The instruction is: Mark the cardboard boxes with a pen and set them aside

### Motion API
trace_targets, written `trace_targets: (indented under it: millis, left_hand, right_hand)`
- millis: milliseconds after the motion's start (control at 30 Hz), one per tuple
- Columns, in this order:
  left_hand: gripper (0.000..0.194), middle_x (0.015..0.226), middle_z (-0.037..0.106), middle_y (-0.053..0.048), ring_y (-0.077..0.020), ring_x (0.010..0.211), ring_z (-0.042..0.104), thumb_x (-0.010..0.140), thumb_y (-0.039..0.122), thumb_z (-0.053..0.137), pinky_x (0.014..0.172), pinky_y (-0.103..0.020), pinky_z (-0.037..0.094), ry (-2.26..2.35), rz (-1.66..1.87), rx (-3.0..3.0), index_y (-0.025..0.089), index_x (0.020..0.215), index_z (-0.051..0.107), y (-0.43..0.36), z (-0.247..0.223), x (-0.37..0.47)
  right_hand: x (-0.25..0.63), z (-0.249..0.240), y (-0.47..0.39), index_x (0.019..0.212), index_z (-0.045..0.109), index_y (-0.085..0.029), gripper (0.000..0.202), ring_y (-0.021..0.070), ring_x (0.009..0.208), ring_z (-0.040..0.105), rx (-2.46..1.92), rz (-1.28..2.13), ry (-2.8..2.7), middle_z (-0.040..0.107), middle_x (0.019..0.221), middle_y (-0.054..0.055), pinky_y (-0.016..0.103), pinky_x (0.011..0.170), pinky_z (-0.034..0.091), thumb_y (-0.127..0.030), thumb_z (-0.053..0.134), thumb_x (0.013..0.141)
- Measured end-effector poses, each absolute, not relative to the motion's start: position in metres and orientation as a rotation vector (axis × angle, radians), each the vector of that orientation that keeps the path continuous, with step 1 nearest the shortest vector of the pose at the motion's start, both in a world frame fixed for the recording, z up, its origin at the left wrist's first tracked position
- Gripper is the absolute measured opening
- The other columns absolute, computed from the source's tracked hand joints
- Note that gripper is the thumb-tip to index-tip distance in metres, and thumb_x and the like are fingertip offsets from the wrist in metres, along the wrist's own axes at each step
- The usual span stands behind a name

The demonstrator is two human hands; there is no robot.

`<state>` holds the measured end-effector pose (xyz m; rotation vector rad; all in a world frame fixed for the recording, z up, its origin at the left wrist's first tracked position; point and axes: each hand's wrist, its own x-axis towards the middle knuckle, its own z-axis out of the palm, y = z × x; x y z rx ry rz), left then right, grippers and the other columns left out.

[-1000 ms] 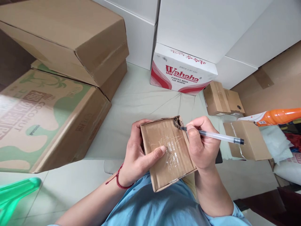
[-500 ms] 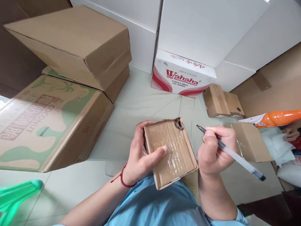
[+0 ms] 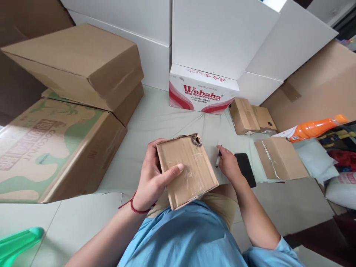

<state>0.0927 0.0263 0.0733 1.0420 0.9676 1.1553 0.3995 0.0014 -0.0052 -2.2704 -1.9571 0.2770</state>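
Note:
My left hand (image 3: 157,176) grips a small brown cardboard box (image 3: 191,170) from its left side, thumb pressed on the taped top face. One far corner of that box is torn, leaving a dark ragged hole. Lower, at the table surface just right of the box, my right hand (image 3: 228,162) has its fingers closed on a pen (image 3: 217,160); much of the pen is hidden by the fingers. A black phone (image 3: 246,170) lies beside my right wrist.
Large cartons (image 3: 69,144) are stacked at left. A Wahaba-style white-and-red carton (image 3: 201,89) stands at the back. Small brown boxes (image 3: 244,116), another taped box (image 3: 280,157) and an orange bottle (image 3: 317,128) are at right. A green plastic object (image 3: 22,241) is at lower left.
My right hand has moved down and left to the table with the pen, uncovering the phone. My left hand still holds the box. The view has shifted somewhat.

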Motion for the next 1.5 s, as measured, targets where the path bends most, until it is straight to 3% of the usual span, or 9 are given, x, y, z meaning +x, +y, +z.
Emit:
trace_targets:
  millis: [67,233,400,533,667,900,1267,1400,1500]
  left_hand:
    - [0.071,0.112,0.068,-0.003,-0.0234,0.099,0.067,0.075,0.045,0.095,0.082,-0.032,0.06,0.988,1.136,1.082,0.027,0.132,0.056,0.026,0.074,0.094]
    - [0.086,0.133,0.068,-0.009,-0.0309,0.115,0.07,0.074,0.055,0.095,0.09,-0.038,0.063,1.128,1.069,1.198,0.027,0.145,0.054,0.028,0.079,0.093]
    - [0.111,0.163,0.056,-0.013,-0.042,0.147,0.058,0.079,0.069,0.087,0.115,-0.052,0.058,1.196,0.911,1.085,0.029,0.168,0.036,0.024,0.08,0.084]
    - [0.097,0.155,0.066,-0.015,-0.0428,0.14,0.066,0.084,0.076,0.079,0.11,-0.051,0.064,1.182,0.787,0.861,0.027,0.162,0.047,0.002,0.074,0.067]
    - [0.089,0.139,0.077,-0.017,-0.0447,0.128,0.074,0.083,0.074,0.082,0.095,-0.051,0.071,1.211,0.651,0.57,0.025,0.154,0.059,-0.027,0.065,0.044]
    - [0.084,0.126,0.083,-0.012,-0.0424,0.129,0.076,0.08,0.062,0.091,0.102,-0.054,0.07,1.217,0.721,0.183,0.03,0.152,0.063,-0.05,0.059,0.026]
    - [0.098,0.116,0.084,-0.018,-0.0483,0.119,0.079,0.074,0.052,0.094,0.099,-0.06,0.07,1.102,0.633,0.116,0.02,0.157,0.054,-0.029,0.07,0.067]
    - [0.076,0.111,0.084,-0.016,-0.0449,0.112,0.081,0.078,0.046,0.088,0.096,-0.06,0.071,1.057,0.706,0.131,0.02,0.145,0.062,-0.009,0.073,0.079]
    - [0.04,0.103,0.082,-0.008,-0.0308,0.091,0.083,0.087,0.029,0.077,0.093,-0.057,0.072,1.0,0.865,0.158,0.022,0.125,0.067,0.021,0.062,0.086]
  right_hand:
    - [0.416,-0.006,-0.003,0.157,0.053,-0.012,0.056,0.0315,0.112,0.069,-2.293,0.197,-1.846,0.075,0.124,0.019,0.043,0.1,0.054,-0.018,0.046,0.101]
    - [0.467,-0.013,-0.059,0.163,0.041,-0.005,0.075,0.0425,0.135,0.059,-2.546,-0.043,-1.448,0.064,0.145,0.029,0.056,0.117,0.044,-0.047,0.055,0.103]
    - [0.477,-0.036,-0.114,0.168,0.034,-0.003,0.101,0.0469,0.138,0.058,-2.844,0.219,-1.312,0.057,0.155,0.031,0.054,0.115,0.045,-0.065,0.066,0.094]
    - [0.471,-0.044,-0.121,0.165,0.042,-0.008,0.086,0.0455,0.135,0.058,-2.863,0.184,-1.305,0.058,0.154,0.028,0.052,0.112,0.045,-0.061,0.058,0.099]
    - [0.479,-0.044,-0.113,0.161,0.044,0.0,0.09,0.0479,0.13,0.058,-2.872,0.146,-1.267,0.063,0.139,0.034,0.055,0.111,0.044,-0.059,0.061,0.096]
    - [0.494,-0.044,-0.111,0.149,0.059,-0.004,0.09,0.0462,0.121,0.063,-2.887,0.244,-1.196,0.067,0.117,0.027,0.057,0.11,0.048,-0.067,0.067,0.085]
    - [0.488,-0.047,-0.137,0.147,0.058,-0.008,0.087,0.0447,0.133,0.059,-2.875,0.324,-1.252,0.053,0.149,0.029,0.054,0.117,0.046,-0.058,0.075,0.077]
    - [0.483,-0.043,-0.138,0.145,0.059,-0.006,0.085,0.0459,0.125,0.064,-2.936,0.286,-1.219,0.063,0.133,0.029,0.056,0.112,0.048,-0.056,0.075,0.077]
    - [0.483,-0.038,-0.135,0.148,0.055,-0.003,0.09,0.0459,0.119,0.068,-2.968,0.389,-1.19,0.068,0.12,0.028,0.057,0.108,0.051,-0.058,0.072,0.079]
